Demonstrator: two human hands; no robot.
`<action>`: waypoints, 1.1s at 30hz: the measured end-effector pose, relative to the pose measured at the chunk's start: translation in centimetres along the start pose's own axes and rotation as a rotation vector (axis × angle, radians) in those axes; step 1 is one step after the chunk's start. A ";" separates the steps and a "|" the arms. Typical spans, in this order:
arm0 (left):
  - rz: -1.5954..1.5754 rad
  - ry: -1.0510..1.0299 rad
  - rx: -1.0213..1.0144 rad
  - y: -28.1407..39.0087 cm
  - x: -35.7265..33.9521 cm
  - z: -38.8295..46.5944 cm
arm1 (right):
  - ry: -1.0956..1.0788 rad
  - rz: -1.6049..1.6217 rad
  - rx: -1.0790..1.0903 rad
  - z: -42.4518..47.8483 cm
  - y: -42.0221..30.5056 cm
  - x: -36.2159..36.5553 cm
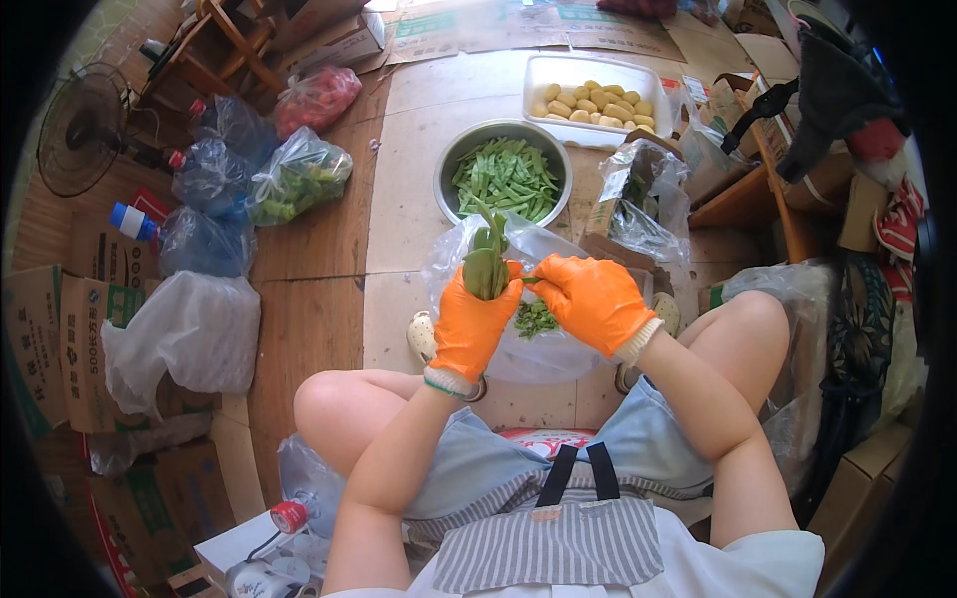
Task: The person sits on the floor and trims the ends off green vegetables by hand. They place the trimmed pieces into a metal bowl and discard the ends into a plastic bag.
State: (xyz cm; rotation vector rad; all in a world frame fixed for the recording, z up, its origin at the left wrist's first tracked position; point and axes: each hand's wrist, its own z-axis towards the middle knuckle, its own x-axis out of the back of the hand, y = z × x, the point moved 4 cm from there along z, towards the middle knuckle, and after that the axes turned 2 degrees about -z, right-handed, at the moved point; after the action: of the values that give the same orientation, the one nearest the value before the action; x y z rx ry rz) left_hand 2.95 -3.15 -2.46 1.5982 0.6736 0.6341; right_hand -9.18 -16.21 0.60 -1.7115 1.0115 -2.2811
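Observation:
Both hands wear orange coated gloves with knitted cuffs. My left hand [476, 321] is closed round a bunch of flat green bean pods [486, 270], which stick up above the fingers. My right hand [591, 299] pinches a small green piece at its fingertips, close beside the bunch. Below and between the hands, a heap of small green trimmings [535, 319] lies on a clear plastic bag [516, 359] spread over the floor. Just beyond it a round metal bowl [564, 163] holds many cut flat green beans [508, 176].
Beyond the bowl stands a white tray [532, 90] of peeled potatoes [591, 103]. A carton with plastic wrap [649, 194] sits right of the bowl. At left are bagged leafy greens [303, 182], a bag of red vegetables [317, 99], large water bottles [203, 241] and a fan [84, 131].

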 end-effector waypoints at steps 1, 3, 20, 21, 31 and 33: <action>0.022 0.007 -0.017 0.1 -0.1 -0.1 | -0.045 0.073 -0.045 0.1 -0.1 0.1; -0.031 -0.001 0.054 0.4 -0.2 -0.1 | -0.132 0.220 -0.137 0.3 -0.2 0.7; -0.517 -0.008 0.301 -0.6 -0.5 -0.2 | 0.113 0.655 -0.228 0.0 0.1 -0.9; -0.552 -0.002 0.323 -1.2 -0.4 -0.2 | 0.131 0.876 -0.352 0.0 0.0 -1.0; -0.267 -0.152 0.420 -0.3 -1.0 -1.5 | 0.296 1.140 -0.515 2.1 2.9 2.4; -0.310 -0.203 0.440 0.0 -1.4 -1.7 | 0.317 1.145 -0.531 2.0 2.6 2.5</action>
State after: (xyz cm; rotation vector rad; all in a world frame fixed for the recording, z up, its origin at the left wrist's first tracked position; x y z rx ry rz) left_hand 0.74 -3.04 -2.29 1.8759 0.9279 0.0922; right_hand -8.99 -20.26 1.38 -0.4742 2.0635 -1.5419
